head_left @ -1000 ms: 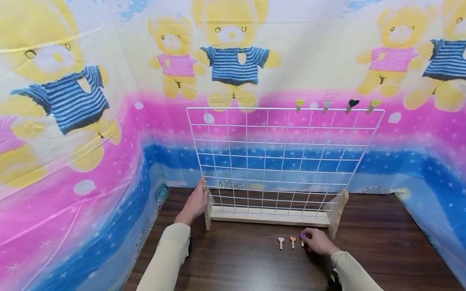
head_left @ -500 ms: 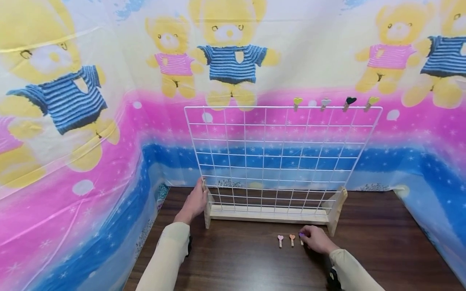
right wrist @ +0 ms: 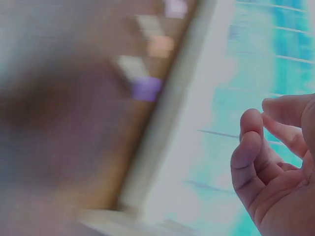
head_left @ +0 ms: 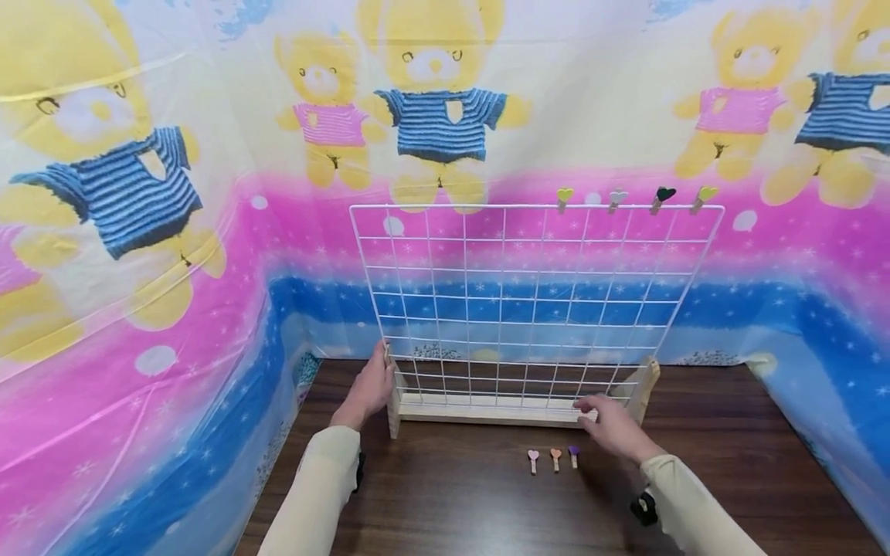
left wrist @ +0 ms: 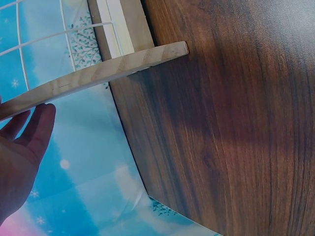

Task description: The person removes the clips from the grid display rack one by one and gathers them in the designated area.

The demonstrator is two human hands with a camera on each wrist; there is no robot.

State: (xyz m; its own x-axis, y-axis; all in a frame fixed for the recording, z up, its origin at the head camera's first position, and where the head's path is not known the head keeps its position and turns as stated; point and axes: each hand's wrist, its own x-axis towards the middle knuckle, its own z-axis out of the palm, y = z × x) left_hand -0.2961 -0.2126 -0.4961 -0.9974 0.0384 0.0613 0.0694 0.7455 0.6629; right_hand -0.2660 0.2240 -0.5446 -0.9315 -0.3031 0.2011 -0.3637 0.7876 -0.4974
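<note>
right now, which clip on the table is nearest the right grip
The purple heart clip, at the row's right end; the orange clip and pink clip lie farther left.

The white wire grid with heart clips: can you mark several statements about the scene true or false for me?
1. Four heart-topped wooden clips line the top edge of the white wire grid. True.
2. The right hand holds the purple heart-topped wooden clip. False: it holds nothing; that clip lies on the brown wooden table.
3. The left hand touches the pale wooden stand. True.
4. Every clip on the grid has a yellow heart. False: one heart is pale, one dark.
</note>
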